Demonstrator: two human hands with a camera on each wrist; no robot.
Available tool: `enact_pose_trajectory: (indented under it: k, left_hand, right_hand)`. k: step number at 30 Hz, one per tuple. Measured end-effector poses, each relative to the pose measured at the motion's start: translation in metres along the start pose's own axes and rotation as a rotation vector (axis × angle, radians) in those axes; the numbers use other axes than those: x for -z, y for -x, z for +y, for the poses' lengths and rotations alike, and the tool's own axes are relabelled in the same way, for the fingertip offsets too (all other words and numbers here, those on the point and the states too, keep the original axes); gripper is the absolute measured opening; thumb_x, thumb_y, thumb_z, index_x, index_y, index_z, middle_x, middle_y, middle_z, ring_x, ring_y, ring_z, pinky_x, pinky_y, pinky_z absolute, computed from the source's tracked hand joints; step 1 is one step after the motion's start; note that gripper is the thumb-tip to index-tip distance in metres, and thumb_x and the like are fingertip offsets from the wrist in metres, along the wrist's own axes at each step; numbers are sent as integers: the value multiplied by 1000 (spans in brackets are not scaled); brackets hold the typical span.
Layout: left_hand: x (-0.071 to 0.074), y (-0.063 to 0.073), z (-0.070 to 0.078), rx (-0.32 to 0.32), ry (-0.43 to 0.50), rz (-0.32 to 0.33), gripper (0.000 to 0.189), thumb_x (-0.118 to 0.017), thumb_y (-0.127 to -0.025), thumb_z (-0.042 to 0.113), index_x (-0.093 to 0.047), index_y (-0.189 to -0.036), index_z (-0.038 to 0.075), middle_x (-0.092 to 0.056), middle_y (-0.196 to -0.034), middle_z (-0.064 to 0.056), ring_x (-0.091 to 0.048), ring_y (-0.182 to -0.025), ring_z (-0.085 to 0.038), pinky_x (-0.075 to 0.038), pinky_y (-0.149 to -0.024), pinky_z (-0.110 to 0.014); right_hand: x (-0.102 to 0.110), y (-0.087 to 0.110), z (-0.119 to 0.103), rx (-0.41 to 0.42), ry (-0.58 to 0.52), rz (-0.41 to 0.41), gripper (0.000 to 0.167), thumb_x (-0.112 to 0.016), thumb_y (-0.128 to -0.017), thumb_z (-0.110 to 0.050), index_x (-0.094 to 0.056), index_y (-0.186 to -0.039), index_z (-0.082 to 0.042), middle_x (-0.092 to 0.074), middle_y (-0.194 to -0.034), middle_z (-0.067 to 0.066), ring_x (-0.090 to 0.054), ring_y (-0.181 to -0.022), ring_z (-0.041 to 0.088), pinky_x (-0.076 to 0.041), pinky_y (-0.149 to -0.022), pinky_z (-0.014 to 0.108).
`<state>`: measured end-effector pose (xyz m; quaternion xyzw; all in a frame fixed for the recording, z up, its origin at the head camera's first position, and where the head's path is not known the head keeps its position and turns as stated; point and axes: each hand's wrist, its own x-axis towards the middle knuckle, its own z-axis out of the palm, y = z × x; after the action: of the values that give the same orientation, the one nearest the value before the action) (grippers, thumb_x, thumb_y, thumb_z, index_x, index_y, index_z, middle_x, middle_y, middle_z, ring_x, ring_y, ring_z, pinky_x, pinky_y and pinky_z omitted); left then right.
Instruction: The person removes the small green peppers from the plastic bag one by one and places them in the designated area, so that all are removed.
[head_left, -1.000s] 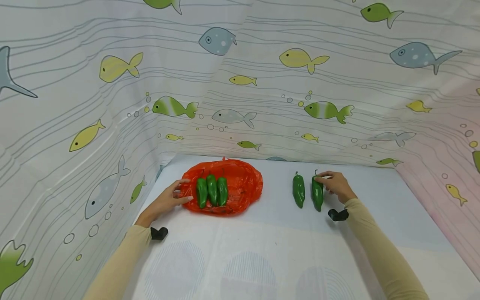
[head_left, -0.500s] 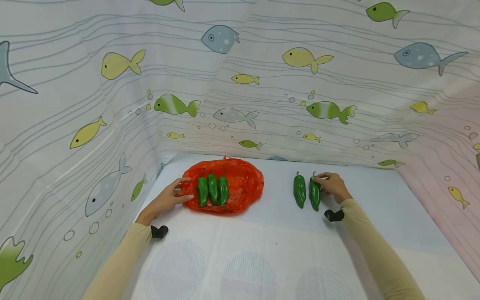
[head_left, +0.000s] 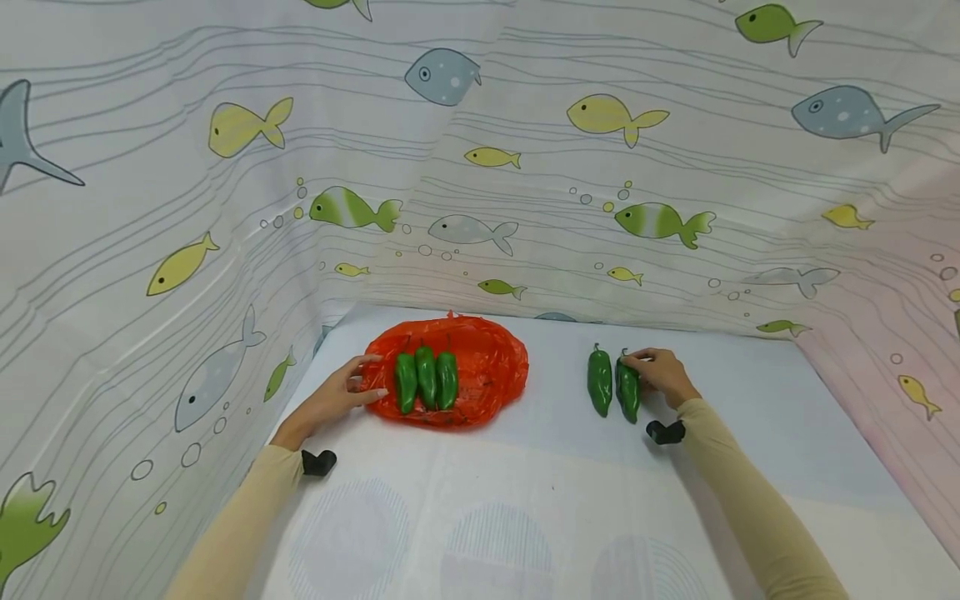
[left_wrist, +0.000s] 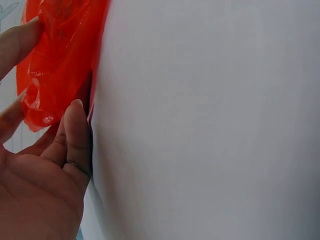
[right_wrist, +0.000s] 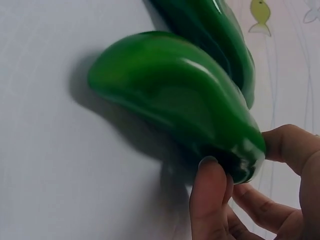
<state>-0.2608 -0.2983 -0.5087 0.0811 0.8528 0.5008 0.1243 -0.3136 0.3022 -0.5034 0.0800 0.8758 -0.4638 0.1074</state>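
Note:
My right hand (head_left: 660, 373) pinches a glossy green pepper (head_left: 628, 397) near its stem end, between thumb and fingertips. Beside that pepper, on its left, lies a second green pepper (head_left: 600, 382); in the right wrist view the held pepper (right_wrist: 170, 90) overlaps the other pepper (right_wrist: 215, 40). At the left, my left hand (head_left: 335, 396) touches the edge of a crumpled red plastic bag (head_left: 480, 354), fingers spread and relaxed. On the bag three green peppers (head_left: 425, 379) lie side by side, stems pointing away. The left wrist view shows fingertips (left_wrist: 75, 117) against the red plastic.
A white cloth with pale round patterns covers the table (head_left: 525, 467). Fish-printed sheets (head_left: 525, 208) rise as walls at the back and both sides. Dark wrist cameras sit below each hand, at the left (head_left: 318, 462) and right (head_left: 666, 432).
My right hand has slid its pepper a little to the left, closer to the pepper beside it. The left hand, the bag and its peppers stay in place. The head view shifts slightly.

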Motion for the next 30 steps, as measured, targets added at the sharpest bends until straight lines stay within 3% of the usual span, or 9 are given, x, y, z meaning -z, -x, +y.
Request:
enact_pose_trajectory:
  k: [9,18,30]
  left_hand:
    - [-1,-1,1,-3,-8,-7,74,-77,-94,34,-39,-154,15,-47,-141,-21,-56,-113,-37,-49,-85,-38]
    - [0,0,1,15,-8,-1,73,-77,-94,34,-38,-154,17,-48,-141,-21,-57,-115,-38,-50,-89,-39]
    - [0,2,3,24,-22,4,75,-77,-94,37,-38,-154,17,-46,-143,-20,-54,-118,-39,-50,-90,-41]
  right_hand:
    - [3,5,-1,12,-4,-15,61,-60,-104,-39,-51,-141,9,-60,-123,26,-67,-80,18,-58,-74,34]
    - [9,4,-4,15,10,23,62,-58,-104,-41,-50,-142,7,-59,-124,26,-64,-91,25,-58,-74,31]
    - [16,11,-15,51,-11,56,61,-56,-105,-42,-51,-143,6,-60,-126,28,-61,-98,30,-59,-77,36]
